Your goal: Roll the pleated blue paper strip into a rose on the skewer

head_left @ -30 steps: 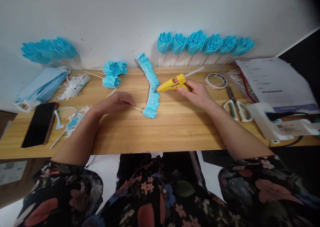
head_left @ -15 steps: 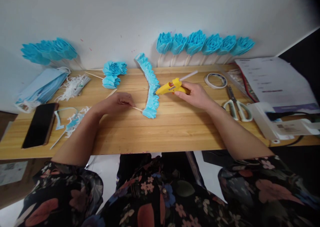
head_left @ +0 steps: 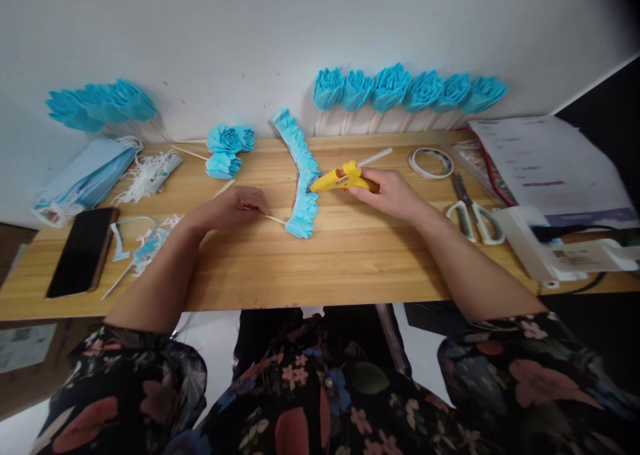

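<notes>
My left hand (head_left: 245, 205) is closed around a thin wooden stick (head_left: 275, 219), whose tip meets the lower end of a blue ruffled strip (head_left: 295, 145). The strip curves from the back of the wooden table down toward me, folded and bunched at its lower end. In my right hand (head_left: 387, 188) is a yellow hot glue gun (head_left: 340, 177) with a clear glue stick (head_left: 376, 155) poking out behind. Its nozzle points left and touches, or nearly touches, the strip's inner edge around the middle.
Finished blue flowers on sticks (head_left: 393, 88) lean along the wall, and smaller blue flowers (head_left: 223, 165) lie left of the strip. Rightward are a tape roll (head_left: 417, 169), scissors (head_left: 470, 208), and a white power strip (head_left: 530, 241). Leftward are blue masks (head_left: 87, 175) and a phone (head_left: 81, 251).
The glue gun and my right hand have shifted very slightly, with the nozzle a touch lower along the strip. My left hand stays in place on the stick.
</notes>
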The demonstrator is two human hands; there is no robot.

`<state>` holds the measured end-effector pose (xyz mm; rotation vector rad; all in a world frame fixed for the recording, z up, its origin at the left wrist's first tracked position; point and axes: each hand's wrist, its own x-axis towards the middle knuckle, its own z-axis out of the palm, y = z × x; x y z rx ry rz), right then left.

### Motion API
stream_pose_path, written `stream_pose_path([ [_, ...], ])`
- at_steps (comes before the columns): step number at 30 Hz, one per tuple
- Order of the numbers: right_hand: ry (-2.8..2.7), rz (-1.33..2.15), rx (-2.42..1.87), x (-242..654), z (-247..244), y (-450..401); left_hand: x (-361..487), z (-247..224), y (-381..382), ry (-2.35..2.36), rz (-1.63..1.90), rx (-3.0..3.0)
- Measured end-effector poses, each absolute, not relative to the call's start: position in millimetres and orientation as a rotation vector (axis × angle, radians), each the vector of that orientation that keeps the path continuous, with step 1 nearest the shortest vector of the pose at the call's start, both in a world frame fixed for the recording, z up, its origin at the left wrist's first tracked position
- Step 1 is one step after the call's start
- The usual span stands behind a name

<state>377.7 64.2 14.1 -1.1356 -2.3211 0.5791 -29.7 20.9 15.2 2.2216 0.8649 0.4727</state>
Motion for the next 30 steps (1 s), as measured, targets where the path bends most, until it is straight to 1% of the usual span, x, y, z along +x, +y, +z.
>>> stream_pose_path([
  [10, -2.349, 0.653, -1.143, 383.0, 16.9, 66.8, -31.7, 8.3, 21.6, 0.997, 0.459, 2.133],
  [16, -2.334, 0.779, -1.075, 383.4, 20.9, 66.6, -34.4, 11.6, 22.3, 0.959, 0.431, 2.149],
  [25, -2.337, 0.822, -1.039, 382.6, 27.2, 62.2, -35.2, 19.3, 19.7, 0.920, 0.360, 2.115],
  [30, -2.169, 0.891, -1.050, 386.7, 19.2, 68.0, -33.7, 20.0, 19.1, 0.929, 0.371, 2.104],
])
